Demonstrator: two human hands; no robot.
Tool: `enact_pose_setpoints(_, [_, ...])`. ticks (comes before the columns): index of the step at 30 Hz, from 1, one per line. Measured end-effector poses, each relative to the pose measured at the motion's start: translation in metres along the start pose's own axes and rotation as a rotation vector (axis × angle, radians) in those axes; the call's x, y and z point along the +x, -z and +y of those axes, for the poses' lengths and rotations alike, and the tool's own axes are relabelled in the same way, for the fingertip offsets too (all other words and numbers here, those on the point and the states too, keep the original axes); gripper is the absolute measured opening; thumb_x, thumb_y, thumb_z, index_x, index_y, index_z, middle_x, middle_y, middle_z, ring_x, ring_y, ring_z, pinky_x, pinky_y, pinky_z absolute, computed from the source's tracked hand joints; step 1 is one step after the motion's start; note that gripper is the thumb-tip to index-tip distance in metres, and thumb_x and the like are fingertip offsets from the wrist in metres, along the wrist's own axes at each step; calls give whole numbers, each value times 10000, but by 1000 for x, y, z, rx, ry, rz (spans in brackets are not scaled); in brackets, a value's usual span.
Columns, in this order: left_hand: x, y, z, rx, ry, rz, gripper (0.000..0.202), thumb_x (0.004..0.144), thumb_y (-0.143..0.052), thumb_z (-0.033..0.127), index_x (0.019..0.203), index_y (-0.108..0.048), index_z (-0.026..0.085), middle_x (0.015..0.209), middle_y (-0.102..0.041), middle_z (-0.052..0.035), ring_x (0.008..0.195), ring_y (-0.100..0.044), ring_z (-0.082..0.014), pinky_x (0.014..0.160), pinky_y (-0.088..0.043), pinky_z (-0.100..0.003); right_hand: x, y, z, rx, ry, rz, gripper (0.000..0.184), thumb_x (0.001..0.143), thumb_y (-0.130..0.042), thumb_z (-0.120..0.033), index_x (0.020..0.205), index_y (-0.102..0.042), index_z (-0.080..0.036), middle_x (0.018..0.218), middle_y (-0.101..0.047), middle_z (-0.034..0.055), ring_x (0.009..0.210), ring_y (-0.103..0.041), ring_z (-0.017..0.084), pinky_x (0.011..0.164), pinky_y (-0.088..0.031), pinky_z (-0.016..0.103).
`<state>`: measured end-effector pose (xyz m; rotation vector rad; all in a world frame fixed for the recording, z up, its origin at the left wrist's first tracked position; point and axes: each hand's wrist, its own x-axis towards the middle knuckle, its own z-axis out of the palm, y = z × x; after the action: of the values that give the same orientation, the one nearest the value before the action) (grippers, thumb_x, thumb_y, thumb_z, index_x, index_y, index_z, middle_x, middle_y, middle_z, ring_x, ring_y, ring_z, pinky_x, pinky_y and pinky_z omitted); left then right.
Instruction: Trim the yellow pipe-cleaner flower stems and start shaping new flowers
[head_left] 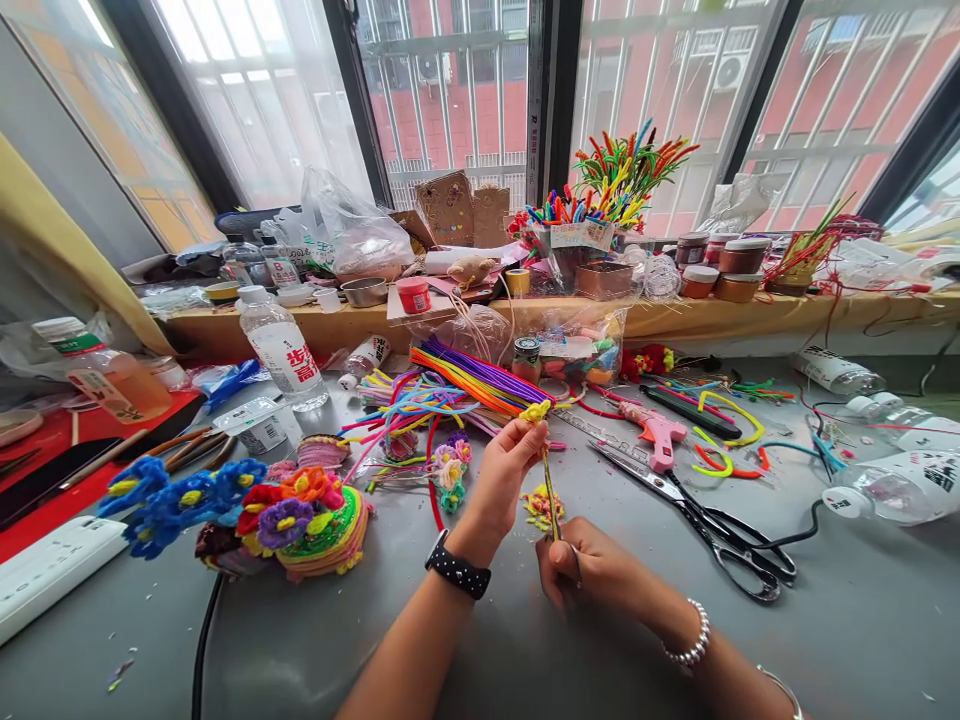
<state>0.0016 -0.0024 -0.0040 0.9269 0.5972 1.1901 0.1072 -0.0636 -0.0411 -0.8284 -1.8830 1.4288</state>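
The left hand (504, 480) pinches one flower (535, 411), the right hand (589, 562) grips one pair of scissors (553, 495); the flower is yellow, fuzzy.

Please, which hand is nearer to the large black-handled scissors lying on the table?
Right. The right hand is to the left of the large black-handled scissors, not touching them; the left hand is farther left, holding a small yellow piece.

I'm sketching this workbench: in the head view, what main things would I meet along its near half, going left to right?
White power strip → blue flowers → purple flower → left hand → right hand → black scissor handles → lying clear bottle.
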Motion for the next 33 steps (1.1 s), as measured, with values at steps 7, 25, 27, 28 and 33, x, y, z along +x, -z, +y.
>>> enact_pose_setpoints(7, [1, 1, 1, -27, -2, 24, 134, 617, -635, 244, 620, -550, 140, 594, -464, 32, 568, -401, -52, 590, -319, -195, 3, 5, 5, -38, -25, 27, 707, 718, -207, -667, 373, -484, -115, 335, -339, -20, 338, -313, 48, 366, -250, 185])
enact_pose_setpoints(25, [-3, -5, 3, 126, 58, -44, 213, 640, -608, 259, 562, -446, 145, 562, -447, 37, 547, -396, -53, 567, -315, -184, -3, 7, -9, -63, 40, -88, 739, 664, -138, -718, 522, -520, -101, 453, -360, -25, 426, -344, 61, 396, -268, 180])
enact_pose_setpoints(27, [-3, -5, 3, 142, 51, -42, 210, 640, -607, 265, 566, -450, 146, 564, -450, 37, 547, -395, -55, 567, -314, -188, -3, 7, -9, -66, 34, -89, 741, 664, -134, -719, 503, -514, -102, 444, -358, -23, 413, -339, 59, 390, -266, 182])
enact_pose_setpoints(28, [-3, -5, 2, 149, 50, -43, 208, 640, -606, 268, 569, -452, 146, 565, -452, 36, 546, -395, -56, 567, -313, -189, -3, 7, -9, -66, 31, -89, 742, 665, -132, -718, 493, -510, -103, 438, -357, -23, 405, -335, 58, 387, -263, 183])
enact_pose_setpoints(33, [-3, -5, 1, 158, 31, -27, 208, 639, -605, 268, 573, -449, 147, 572, -450, 35, 553, -395, -59, 572, -313, -193, -1, 5, -4, -48, 32, -82, 731, 681, -140, -706, 429, -485, -113, 402, -359, -17, 379, -336, 57, 379, -255, 189])
